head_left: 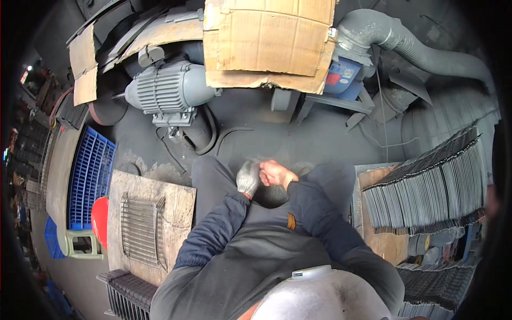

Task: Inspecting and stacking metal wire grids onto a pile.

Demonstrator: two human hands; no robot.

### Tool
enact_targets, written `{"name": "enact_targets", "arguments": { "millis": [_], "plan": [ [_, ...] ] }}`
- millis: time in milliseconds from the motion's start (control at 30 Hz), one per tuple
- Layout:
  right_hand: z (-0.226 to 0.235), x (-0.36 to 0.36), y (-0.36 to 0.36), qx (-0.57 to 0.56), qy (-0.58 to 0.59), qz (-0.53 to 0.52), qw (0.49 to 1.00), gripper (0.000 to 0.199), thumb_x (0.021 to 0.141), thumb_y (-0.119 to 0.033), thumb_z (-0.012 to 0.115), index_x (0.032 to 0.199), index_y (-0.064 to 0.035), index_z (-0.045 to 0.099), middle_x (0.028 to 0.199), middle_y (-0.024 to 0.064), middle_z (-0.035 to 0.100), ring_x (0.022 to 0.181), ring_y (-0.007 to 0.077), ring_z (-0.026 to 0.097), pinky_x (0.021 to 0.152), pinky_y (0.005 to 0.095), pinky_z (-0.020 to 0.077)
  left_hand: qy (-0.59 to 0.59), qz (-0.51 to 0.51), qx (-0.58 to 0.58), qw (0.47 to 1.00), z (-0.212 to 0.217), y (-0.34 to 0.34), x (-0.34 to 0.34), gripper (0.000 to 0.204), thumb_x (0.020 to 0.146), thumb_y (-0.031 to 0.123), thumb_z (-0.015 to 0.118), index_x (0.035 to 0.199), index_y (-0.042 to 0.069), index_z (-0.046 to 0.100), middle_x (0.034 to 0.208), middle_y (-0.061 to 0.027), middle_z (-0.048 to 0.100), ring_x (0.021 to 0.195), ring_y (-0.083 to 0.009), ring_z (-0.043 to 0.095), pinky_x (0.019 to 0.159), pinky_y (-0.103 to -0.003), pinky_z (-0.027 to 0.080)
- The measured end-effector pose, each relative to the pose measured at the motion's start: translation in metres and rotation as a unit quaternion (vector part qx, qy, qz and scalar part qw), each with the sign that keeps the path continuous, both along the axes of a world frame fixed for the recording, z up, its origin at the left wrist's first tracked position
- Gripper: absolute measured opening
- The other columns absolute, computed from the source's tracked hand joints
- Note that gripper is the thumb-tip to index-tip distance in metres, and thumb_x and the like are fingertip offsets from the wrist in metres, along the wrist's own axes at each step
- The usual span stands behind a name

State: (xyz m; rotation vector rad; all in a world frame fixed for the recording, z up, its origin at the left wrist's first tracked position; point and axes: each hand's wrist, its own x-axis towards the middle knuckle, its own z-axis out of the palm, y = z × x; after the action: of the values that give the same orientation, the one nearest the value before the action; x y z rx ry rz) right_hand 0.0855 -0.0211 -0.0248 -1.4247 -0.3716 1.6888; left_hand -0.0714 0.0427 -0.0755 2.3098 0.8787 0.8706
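The bare right hand pinches the cuff of the soft, light glove on the left hand, whose fingers look loosely curled.

Grey knit glove on left hand

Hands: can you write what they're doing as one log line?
left hand: gloved | right hand: bare, touching glove | wire rack: untouched
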Motion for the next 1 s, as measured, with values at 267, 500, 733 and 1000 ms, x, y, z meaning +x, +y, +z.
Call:
{"name": "enact_targets", "arguments": {
  "millis": [267, 500, 733, 1000],
  "plan": [
    [-0.036, -0.007, -0.006, 0.170, -0.310, -0.250, 0.901, 0.029, 0.108, -0.011, 0.049, 0.123, -0.0017, 0.072, 0.111, 0.0106, 0.077, 0.104, 0.0259, 0.072, 0.094, 0.0396, 0.0572, -0.084, -0.091, -0.202, 0.971, 0.026, -0.029, 0.022, 0.023, 0.107, 0.016, 0.059, 0.112, 0.000, 0.075, 0.108, -0.0177, 0.074, 0.100, -0.0347, 0.072, 0.088, -0.042, 0.055],
    [-0.112, -0.013, -0.040, 0.053, -0.519, 0.048, 0.852, 0.035, 0.106, -0.015, 0.051, 0.125, -0.0048, 0.078, 0.127, 0.0168, 0.077, 0.127, 0.0316, 0.069, 0.110, 0.0390, 0.0517, -0.108, -0.076, -0.089, 0.987, 0.059, -0.044, -0.005, 0.016, 0.103, 0.016, 0.062, 0.107, 0.007, 0.074, 0.095, -0.0168, 0.069, 0.085, -0.0392, 0.068, 0.074, -0.050, 0.054],
    [-0.189, 0.013, -0.015, 0.255, -0.025, -0.234, 0.938, 0.035, 0.109, -0.015, 0.050, 0.128, -0.0011, 0.076, 0.125, 0.0185, 0.078, 0.127, 0.0327, 0.071, 0.107, 0.0448, 0.0552, -0.059, -0.234, -0.078, 0.967, 0.092, -0.061, 0.012, 0.022, 0.101, 0.021, 0.071, 0.091, 0.002, 0.069, 0.082, -0.0203, 0.063, 0.079, -0.0420, 0.066, 0.070, -0.048, 0.051],
    [-0.083, 0.027, -0.039, 0.197, -0.094, -0.291, 0.931, 0.034, 0.111, -0.020, 0.054, 0.127, 0.0018, 0.075, 0.121, 0.0203, 0.078, 0.122, 0.0323, 0.073, 0.104, 0.0486, 0.0577, 0.003, -0.323, -0.057, 0.945, 0.091, -0.070, 0.014, 0.025, 0.101, 0.028, 0.069, 0.101, 0.003, 0.071, 0.093, -0.0199, 0.069, 0.089, -0.0434, 0.068, 0.080, -0.051, 0.054]
  ]
}}
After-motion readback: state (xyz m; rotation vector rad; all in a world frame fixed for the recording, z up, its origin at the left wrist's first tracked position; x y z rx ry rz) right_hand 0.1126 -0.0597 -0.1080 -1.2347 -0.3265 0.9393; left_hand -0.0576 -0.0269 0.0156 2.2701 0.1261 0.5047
